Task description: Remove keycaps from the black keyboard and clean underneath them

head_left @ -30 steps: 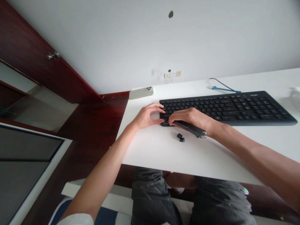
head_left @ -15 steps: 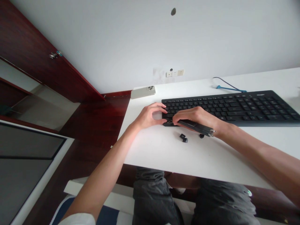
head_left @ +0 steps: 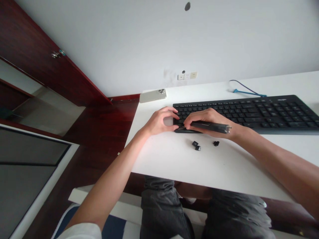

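Note:
A black keyboard (head_left: 239, 113) lies on the white table. My right hand (head_left: 209, 119) is closed around a black keycap puller (head_left: 211, 126), whose thin wire end reaches the keys at the keyboard's lower left corner. The puller's other end points right, over my wrist. At the keyboard's left end, my left hand (head_left: 160, 121) rests with thumb and fingers spread apart, their tips at its edge and outer keys. Two loose black keycaps (head_left: 196, 146) lie together on the table in front of the keyboard, and another black keycap (head_left: 216, 143) sits to their right.
A phone (head_left: 153, 95) lies face down near the table's far left corner. Behind the keyboard is a blue tool with a dark cord (head_left: 250, 93). Wall sockets (head_left: 187, 76) are beyond the table. My legs (head_left: 164, 209) are below its front edge.
The keycap puller's right end has swung up and away from the table, uncovering the keycap on the right. My left hand stays at the keyboard's left end. The view has shifted slightly.

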`<action>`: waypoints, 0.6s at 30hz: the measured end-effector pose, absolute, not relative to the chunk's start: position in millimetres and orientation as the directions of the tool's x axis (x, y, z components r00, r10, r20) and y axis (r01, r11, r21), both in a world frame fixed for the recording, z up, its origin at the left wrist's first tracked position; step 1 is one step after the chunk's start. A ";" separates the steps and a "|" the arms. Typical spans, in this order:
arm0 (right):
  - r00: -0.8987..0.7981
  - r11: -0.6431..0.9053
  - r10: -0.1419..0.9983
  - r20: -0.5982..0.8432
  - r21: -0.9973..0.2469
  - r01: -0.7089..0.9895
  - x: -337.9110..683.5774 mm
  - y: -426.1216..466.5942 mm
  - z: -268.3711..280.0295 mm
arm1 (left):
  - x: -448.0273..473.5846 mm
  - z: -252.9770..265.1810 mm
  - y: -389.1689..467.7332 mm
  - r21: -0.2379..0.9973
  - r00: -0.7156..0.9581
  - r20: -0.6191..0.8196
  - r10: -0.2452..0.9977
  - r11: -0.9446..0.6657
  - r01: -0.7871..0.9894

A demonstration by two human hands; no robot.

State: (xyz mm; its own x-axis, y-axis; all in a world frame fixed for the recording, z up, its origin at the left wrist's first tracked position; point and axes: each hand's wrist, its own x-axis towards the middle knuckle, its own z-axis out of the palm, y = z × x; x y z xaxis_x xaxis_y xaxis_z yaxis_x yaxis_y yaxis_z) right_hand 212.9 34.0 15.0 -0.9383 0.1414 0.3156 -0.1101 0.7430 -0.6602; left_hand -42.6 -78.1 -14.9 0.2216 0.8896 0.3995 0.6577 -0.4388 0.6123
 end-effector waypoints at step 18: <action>-0.921 0.819 0.145 0.362 -0.566 -0.094 215.1 17.1 14.0 | -44.8 -19.1 -79.0 0.639 0.222 0.406 0.886 -0.449 0.624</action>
State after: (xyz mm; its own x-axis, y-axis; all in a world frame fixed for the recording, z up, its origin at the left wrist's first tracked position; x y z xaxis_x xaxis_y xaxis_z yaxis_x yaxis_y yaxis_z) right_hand 215.1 17.1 14.0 -0.9207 0.1451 0.3624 -0.0937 0.8191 -0.5659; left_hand -44.8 -79.0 -19.1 0.2220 0.8864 0.4062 0.6240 -0.4493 0.6393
